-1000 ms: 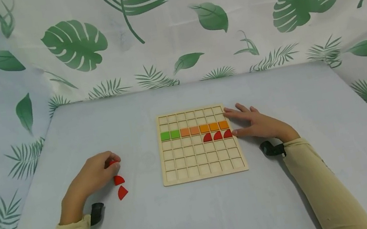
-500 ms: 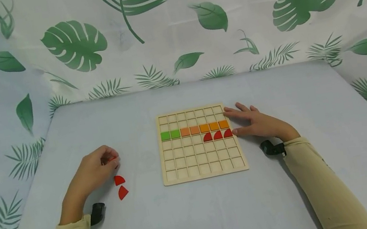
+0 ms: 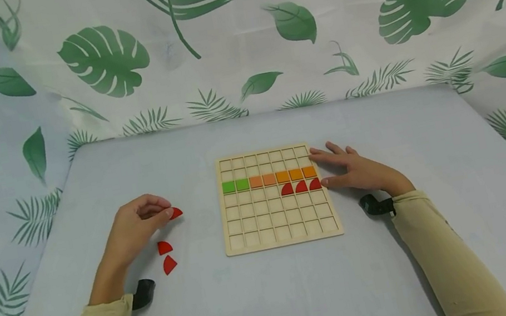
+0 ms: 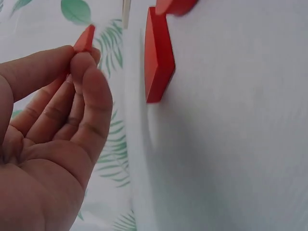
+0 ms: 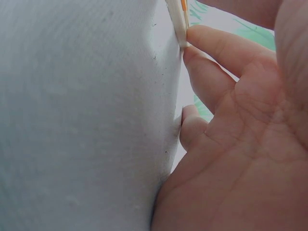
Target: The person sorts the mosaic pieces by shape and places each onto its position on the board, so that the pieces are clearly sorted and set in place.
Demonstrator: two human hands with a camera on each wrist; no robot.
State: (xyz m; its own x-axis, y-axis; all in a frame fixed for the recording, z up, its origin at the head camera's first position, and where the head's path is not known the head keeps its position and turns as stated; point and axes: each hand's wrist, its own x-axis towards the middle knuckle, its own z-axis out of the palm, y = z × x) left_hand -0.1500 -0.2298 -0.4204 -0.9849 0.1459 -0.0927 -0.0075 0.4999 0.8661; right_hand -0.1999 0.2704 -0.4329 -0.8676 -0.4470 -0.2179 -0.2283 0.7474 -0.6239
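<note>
My left hand (image 3: pixel 137 223) pinches a red quarter-circle piece (image 3: pixel 176 213) between thumb and fingertips, left of the board; the left wrist view shows this piece (image 4: pixel 85 39) held by its edge. Two more red quarter-circle pieces, a rear one (image 3: pixel 164 247) and a front one (image 3: pixel 169 264), lie on the table just below that hand. A wooden grid board (image 3: pixel 252 241) lies flat in the middle. With fingers spread, my right hand (image 3: pixel 359 170) rests at the board's right edge, fingertips and thumb touching it. In the right wrist view, fingertips meet the board's side (image 5: pixel 179 24).
One board row holds green tiles (image 3: pixel 235 186), salmon tiles (image 3: pixel 262 180) and orange tiles (image 3: pixel 295 174). Below the orange ones sit red quarter-circles (image 3: pixel 301 187) in three cells. A white cloth (image 3: pixel 278 300) covers the table; a leaf-print curtain (image 3: pixel 221 33) stands behind.
My left hand has come up off the table with a red quarter-circle piece and shifted slightly right, towards the board. The right hand and the board have stayed put.
</note>
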